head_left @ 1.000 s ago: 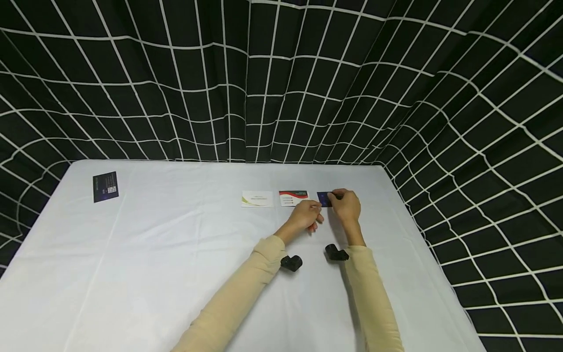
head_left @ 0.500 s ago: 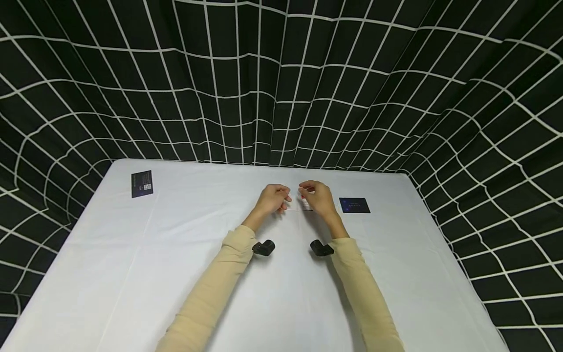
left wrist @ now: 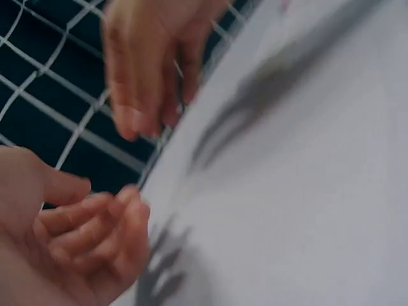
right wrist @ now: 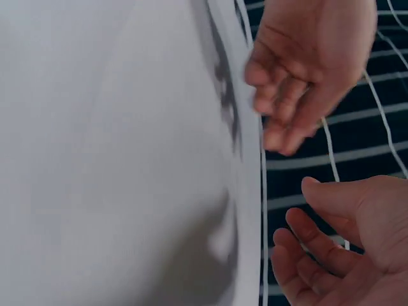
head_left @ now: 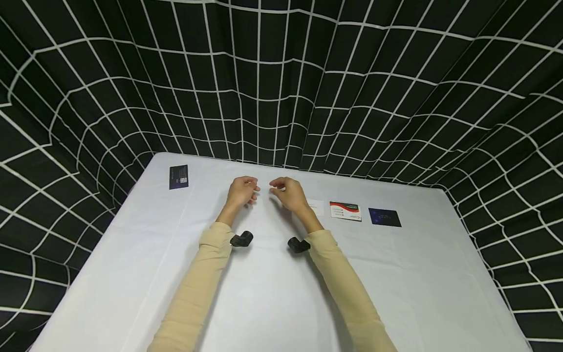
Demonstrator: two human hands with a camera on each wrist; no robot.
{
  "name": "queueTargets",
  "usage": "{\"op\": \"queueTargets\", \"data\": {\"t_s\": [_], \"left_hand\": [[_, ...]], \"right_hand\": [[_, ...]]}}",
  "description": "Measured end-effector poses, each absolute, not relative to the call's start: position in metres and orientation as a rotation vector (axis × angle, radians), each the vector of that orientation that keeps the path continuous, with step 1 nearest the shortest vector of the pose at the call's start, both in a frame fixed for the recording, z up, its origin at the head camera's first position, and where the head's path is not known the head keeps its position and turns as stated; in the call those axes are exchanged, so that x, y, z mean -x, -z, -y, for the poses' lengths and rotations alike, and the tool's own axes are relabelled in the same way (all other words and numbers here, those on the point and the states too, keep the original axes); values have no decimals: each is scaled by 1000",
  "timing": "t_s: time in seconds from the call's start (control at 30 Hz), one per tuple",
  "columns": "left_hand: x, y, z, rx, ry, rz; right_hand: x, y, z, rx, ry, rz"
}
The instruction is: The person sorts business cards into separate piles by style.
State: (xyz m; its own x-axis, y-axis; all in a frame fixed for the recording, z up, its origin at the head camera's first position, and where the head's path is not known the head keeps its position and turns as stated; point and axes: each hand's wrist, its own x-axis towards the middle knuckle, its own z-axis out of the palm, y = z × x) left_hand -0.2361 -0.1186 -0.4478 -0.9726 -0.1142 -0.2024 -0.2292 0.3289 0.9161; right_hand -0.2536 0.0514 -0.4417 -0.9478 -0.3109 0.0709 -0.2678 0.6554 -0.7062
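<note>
Both hands hover above the white tabletop, palms toward each other, with nothing in either. The left hand [head_left: 240, 191] has loosely bent fingers; in the left wrist view its palm [left wrist: 70, 242] holds nothing. Across a small gap, the right hand [head_left: 289, 193] hangs with its fingers relaxed and its thumb apart, as the right wrist view also shows [right wrist: 344, 242]. Close by the right wrist lies a white business card [head_left: 315, 207], partly hidden by it. Further right are a red-and-white business card [head_left: 345, 211] and a dark blue business card [head_left: 384, 217], flat in a row.
Another dark business card [head_left: 178, 177], with a small white square on it, lies at the far left of the white-covered table [head_left: 264, 293]. Black curtains with a white grid [head_left: 281, 73] rise behind and at both sides. A black wrist camera [head_left: 242, 239] sticks out from the left sleeve.
The right hand has let go of the dark blue card. Both hands have moved left past the row of cards, and the head view has turned left.
</note>
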Motion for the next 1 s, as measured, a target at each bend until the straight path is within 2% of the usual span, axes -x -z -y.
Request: {"op": "queueTargets", "data": {"t_s": [0.17,0.37,0.67,1.0], "left_hand": [[234,451,150,477,-1302,-2840],[235,451,203,643,-1173,-2915],[238,458,260,1090,-765,-2968],[235,461,277,1078,-788,-2909]], "right_hand": [[252,444,-23,576,1207,-2774],[242,443,10,665,1213,-2717],[239,439,50,699,1189,-2658],[241,451,86,696,1135,-2614]]}}
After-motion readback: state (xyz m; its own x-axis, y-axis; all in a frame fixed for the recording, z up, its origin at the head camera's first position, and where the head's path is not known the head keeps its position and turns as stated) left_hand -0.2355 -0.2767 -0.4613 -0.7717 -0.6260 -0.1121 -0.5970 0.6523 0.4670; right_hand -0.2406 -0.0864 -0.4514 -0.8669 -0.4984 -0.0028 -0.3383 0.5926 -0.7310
